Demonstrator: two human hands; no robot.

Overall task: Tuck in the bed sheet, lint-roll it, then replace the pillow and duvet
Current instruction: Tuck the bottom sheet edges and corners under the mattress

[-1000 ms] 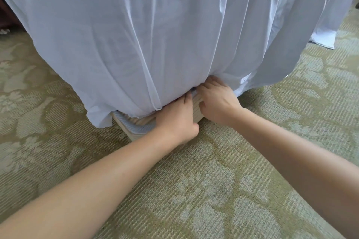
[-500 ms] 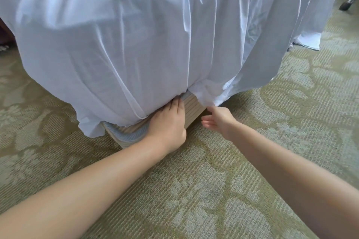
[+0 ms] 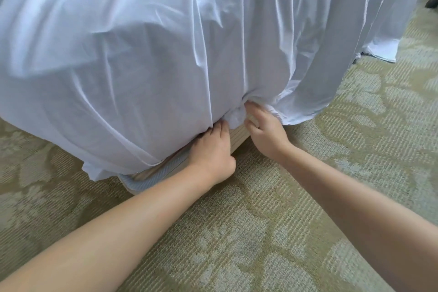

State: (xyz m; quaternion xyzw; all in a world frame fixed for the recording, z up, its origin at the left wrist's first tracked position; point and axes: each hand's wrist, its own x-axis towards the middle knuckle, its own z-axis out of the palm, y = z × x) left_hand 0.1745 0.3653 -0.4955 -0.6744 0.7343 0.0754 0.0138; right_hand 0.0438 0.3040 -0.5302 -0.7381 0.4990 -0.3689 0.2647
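Step in hand: tucking the white bed sheet (image 3: 147,73) under the mattress at the bed corner. The sheet drapes over the mattress corner; to the right it hangs loose down to the patterned carpet (image 3: 272,232).

The left hand (image 3: 212,149) lies with fingers extended, fingertips pushed under the sheet's lower edge against the striped bed base (image 3: 239,136). The right hand (image 3: 265,130) has its fingers curled into a gathered bunch of sheet just right of the corner.

Procedure, as judged from this position:
- Hold the left hand in place to pin the section already tucked.
- Feed the bunch in flat with the right hand, not as a lump.
- Pull the hanging panel taut before pushing it in; otherwise the vertical creases are likely to remain.
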